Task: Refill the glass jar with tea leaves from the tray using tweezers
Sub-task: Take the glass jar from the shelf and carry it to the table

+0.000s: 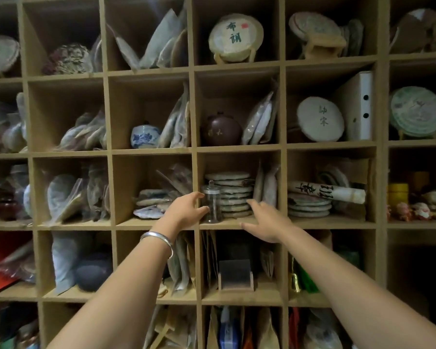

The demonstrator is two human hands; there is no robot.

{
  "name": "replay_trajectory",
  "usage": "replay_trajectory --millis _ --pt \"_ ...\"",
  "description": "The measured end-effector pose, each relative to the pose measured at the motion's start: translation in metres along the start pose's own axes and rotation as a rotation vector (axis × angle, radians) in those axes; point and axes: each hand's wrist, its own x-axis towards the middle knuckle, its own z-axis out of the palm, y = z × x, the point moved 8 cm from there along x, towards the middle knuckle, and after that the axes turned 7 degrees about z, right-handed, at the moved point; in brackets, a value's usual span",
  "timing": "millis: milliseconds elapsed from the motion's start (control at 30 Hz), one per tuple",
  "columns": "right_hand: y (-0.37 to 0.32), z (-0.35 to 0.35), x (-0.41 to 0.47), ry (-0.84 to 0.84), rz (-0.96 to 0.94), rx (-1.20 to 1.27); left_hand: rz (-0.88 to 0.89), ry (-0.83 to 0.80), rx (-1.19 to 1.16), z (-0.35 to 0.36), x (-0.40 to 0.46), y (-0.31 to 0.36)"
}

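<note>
Both arms reach up from the bottom of the frame toward one cubby just below centre. The left hand point(185, 210), with a silver bangle point(159, 239) on its wrist, has its fingers spread and loosely curved; thumb and fingertips lie at the left side of the glass jar point(212, 202), right by it, though whether they touch the glass cannot be told. It holds nothing. The right hand point(266, 219) is open as well, palm down, fingers stretched forward over the front edge of the shelf board point(312, 224), its fingertips near the base of a stack of round tea cakes point(233, 195); it grips nothing.

The jar stands upright at the front left corner of that cubby, clear-walled with a knobbed glass lid on top, and looks empty. It sits between the two hands, nearer the left, with the tea cakes just behind and to its right.

The wall is a grid of tan wooden cubbies point(194, 109) filling the whole frame. Paper-wrapped tea discs stand on small stands at upper centre and upper right. A blue-and-white porcelain jar point(145, 136) and a dark brown clay teapot point(222, 131) sit in the row above the hands. A rolled scroll point(325, 192) with black characters lies on cakes to the right.
</note>
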Motion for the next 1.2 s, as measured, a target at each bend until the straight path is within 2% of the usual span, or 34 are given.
replay_trajectory --millis 367,467,667,867,967,1067,1200 --pt "-0.016 0.066 0.102 0.003 0.026 0.086 -0.022 0.079 -0.197 0.036 0.073 -0.054" --pt "-0.019 0.078 0.127 0.035 0.053 0.159 0.009 0.109 -0.174 0.040 0.093 -0.057" --pt "-0.017 0.109 0.153 0.097 0.135 0.302 0.182 0.241 -0.007 0.044 0.132 -0.027" --pt "-0.017 0.119 0.153 0.223 0.173 0.350 0.083 0.280 -0.023 0.065 0.155 -0.025" --pt "-0.021 0.128 0.155 0.179 0.194 0.449 0.032 0.302 0.029 0.069 0.162 -0.028" --pt "-0.026 0.132 0.154 0.203 0.217 0.416 0.030 0.299 0.096 0.073 0.166 -0.031" --pt "-0.025 0.139 0.159 0.155 0.243 0.507 0.058 0.310 0.043 0.074 0.164 -0.035"
